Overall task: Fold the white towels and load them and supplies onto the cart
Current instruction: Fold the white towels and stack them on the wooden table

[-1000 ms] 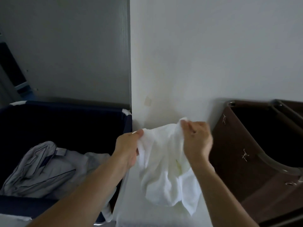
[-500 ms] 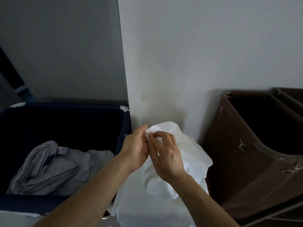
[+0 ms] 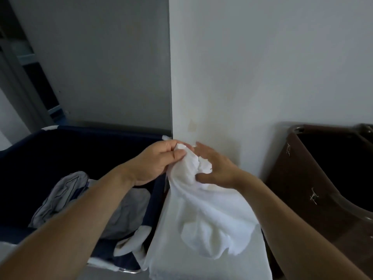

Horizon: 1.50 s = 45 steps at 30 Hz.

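White towel (image 3: 203, 211) held up in front of the wall (image 3: 252, 77).
The left hand (image 3: 155, 163) pinches the towel's top edge between thumb and curled fingers. The right hand (image 3: 217, 168), fingers only partly bent, appears to cup the bunched cloth against its thumb. The towel hangs between the navy bin (image 3: 50, 150), which holds grey linen (image 3: 66, 195), and the brown bin (image 3: 298, 178).

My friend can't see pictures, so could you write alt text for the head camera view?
A left hand and right hand hold a crumpled white towel before a pale wall. A navy laundry bin stands at left, a brown bin at right.
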{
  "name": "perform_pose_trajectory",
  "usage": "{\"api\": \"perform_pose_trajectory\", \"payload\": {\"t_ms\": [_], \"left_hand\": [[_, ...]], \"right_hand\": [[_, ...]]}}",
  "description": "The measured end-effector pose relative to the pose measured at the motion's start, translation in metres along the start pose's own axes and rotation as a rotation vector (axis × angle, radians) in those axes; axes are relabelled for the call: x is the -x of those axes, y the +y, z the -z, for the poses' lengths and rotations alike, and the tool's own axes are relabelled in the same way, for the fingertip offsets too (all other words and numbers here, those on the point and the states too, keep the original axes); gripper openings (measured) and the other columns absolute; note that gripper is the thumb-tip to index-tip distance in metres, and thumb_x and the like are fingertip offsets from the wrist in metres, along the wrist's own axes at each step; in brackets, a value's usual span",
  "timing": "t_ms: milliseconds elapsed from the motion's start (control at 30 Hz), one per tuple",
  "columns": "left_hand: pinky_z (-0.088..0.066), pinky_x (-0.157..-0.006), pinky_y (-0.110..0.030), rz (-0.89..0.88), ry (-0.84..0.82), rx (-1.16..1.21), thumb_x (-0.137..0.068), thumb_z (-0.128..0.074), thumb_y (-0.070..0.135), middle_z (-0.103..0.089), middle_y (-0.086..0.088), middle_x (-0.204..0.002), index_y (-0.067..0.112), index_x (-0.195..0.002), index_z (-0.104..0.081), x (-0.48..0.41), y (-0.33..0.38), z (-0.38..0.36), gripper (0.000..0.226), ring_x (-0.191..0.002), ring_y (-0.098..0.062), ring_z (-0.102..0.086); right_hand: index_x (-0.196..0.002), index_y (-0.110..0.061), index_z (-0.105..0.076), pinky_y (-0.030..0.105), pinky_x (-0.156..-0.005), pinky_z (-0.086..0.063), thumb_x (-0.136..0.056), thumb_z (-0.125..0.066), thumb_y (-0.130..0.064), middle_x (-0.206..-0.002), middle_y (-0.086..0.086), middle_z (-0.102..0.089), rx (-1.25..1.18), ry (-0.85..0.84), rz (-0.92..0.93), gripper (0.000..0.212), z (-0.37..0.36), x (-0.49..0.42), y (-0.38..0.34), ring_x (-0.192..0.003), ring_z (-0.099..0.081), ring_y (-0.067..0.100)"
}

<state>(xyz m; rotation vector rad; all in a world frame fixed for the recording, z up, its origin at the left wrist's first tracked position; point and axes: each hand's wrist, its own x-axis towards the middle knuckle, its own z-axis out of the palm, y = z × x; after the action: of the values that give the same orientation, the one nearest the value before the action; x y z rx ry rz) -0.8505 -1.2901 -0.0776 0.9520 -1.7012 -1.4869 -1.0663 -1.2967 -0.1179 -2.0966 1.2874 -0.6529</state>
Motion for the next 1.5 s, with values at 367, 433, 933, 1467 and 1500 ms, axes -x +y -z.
{"api": "perform_pose_trajectory", "payload": {"t_ms": [367,433,933,1467,1500], "left_hand": [[-0.049,-0.085,-0.035,-0.255,0.27,-0.459,-0.104,-0.047,0.018,-0.059,0.001,-0.094,0.005,-0.112,-0.057,-0.047,0.077,0.062,0.018,-0.088,-0.016,-0.056],[-0.046,-0.077,-0.025,-0.337,0.305,-0.643,-0.104,-0.047,0.021,-0.056,0.008,-0.094,0.009,-0.111,-0.055,-0.056,0.083,0.061,0.016,-0.084,-0.009,-0.054],[-0.033,-0.065,-0.025,-0.548,0.66,-0.77,-0.105,-0.041,0.022,-0.057,-0.006,-0.096,0.002,-0.122,-0.051,-0.083,0.08,0.062,0.028,-0.084,-0.022,-0.053],[-0.035,-0.078,-0.03,-0.324,0.978,-0.623,-0.104,-0.04,0.025,-0.06,-0.01,-0.119,0.007,-0.127,-0.052,-0.097,0.059,0.109,0.032,-0.098,-0.02,-0.051],[-0.035,-0.079,-0.031,-0.309,0.968,-0.609,-0.104,-0.04,0.027,-0.06,-0.011,-0.121,0.007,-0.128,-0.052,-0.096,0.057,0.115,0.033,-0.098,-0.021,-0.051]], "right_hand": [[-0.107,-0.026,-0.056,0.016,-0.057,-0.044,-0.08,-0.07,-0.013,-0.075,-0.008,-0.059,-0.009,0.007,-0.146,0.032,0.054,-0.026,-0.05,-0.062,-0.055,0.002],[-0.097,-0.02,-0.063,0.019,-0.059,-0.044,-0.081,-0.069,-0.015,-0.075,-0.005,-0.058,0.172,0.0,-0.181,0.018,0.07,-0.028,-0.064,-0.072,-0.059,0.013],[-0.108,-0.015,-0.071,0.027,-0.078,-0.048,-0.078,-0.077,-0.016,-0.106,0.007,-0.07,0.21,0.164,-0.411,0.03,0.086,0.006,-0.008,-0.108,-0.064,0.027],[-0.076,-0.037,-0.054,0.026,-0.063,-0.039,-0.064,-0.071,-0.057,-0.078,-0.019,-0.064,0.362,0.886,-0.257,0.029,0.128,0.017,-0.03,-0.079,-0.061,0.006],[-0.079,-0.044,-0.054,0.025,-0.06,-0.04,-0.063,-0.07,-0.06,-0.077,-0.023,-0.063,0.212,1.013,-0.101,0.028,0.132,0.021,-0.031,-0.074,-0.059,-0.001]]}}
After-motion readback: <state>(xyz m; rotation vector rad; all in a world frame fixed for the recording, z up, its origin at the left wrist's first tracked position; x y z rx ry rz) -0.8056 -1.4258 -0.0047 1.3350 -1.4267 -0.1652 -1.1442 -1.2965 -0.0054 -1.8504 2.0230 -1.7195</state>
